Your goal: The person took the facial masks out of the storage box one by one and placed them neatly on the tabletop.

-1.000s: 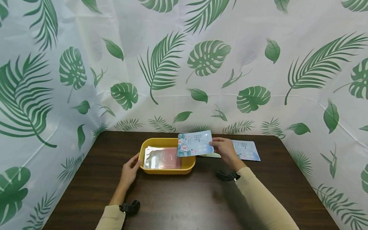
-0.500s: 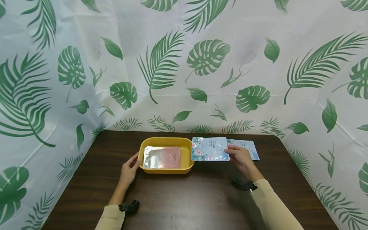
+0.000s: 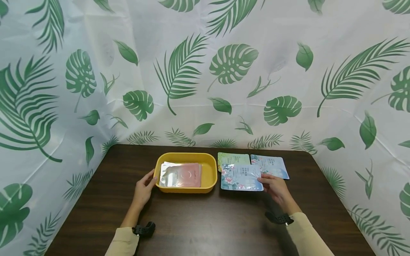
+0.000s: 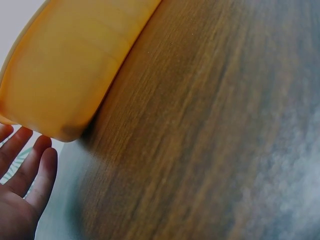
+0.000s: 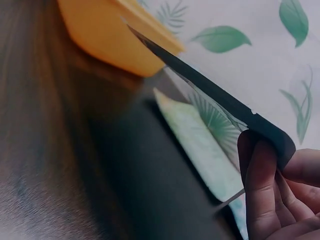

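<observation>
My right hand (image 3: 278,190) pinches the right edge of a flat blue sachet (image 3: 241,177) with pink flowers printed on it. In the right wrist view this sachet (image 5: 200,80) shows edge-on between thumb and fingers, raised above the table. Behind it lie a green sachet (image 3: 234,159), partly covered in the head view, and a second blue sachet (image 3: 270,166). My left hand (image 3: 143,189) touches the left end of a yellow plastic basket (image 3: 189,191). Its fingers (image 4: 42,172) reach out fairly straight to the basket's end wall in the left wrist view. Inside the basket are silver and pink sachets (image 3: 189,175).
A dark wood-grain table (image 3: 198,224) bears everything. Right behind its far edge hangs a white sheet (image 3: 192,78) printed with green leaves. The basket's right end stands close to the green sachet.
My right hand has carried the blue sachet from over the basket's right end rightward and nearer to me, uncovering the green sachet. The left hand has stayed at the basket.
</observation>
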Available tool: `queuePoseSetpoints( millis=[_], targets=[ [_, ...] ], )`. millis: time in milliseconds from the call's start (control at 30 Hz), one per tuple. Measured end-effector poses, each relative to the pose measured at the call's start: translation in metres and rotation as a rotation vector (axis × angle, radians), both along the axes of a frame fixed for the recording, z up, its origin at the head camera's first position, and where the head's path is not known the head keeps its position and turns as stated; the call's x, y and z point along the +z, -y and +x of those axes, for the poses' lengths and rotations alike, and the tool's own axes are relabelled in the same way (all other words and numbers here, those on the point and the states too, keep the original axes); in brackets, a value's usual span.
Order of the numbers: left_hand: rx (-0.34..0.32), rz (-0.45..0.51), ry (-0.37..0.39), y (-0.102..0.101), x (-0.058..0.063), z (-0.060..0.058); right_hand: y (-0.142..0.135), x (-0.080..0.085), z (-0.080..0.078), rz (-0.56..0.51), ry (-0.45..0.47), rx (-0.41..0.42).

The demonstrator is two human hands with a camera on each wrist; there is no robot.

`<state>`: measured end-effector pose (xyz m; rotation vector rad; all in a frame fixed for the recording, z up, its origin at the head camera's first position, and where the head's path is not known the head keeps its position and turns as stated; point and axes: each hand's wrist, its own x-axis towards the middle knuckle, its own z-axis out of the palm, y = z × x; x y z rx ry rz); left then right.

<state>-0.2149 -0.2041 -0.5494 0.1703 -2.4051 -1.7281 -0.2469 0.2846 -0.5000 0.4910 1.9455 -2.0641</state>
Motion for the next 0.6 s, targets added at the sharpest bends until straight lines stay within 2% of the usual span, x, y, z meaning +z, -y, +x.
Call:
queuePoseSetpoints(
  millis=[433,600],
  targets=[
    [0.001,0.003,0.002,0.0,0.001,0.0,0.007,-0.027,0.008,0.101,-0.004,0.025],
    [0.009,-0.003,0.002,0.0,0.002,0.001,0.01,-0.03,0.009,0.227,-0.049,0.061]
  ],
)
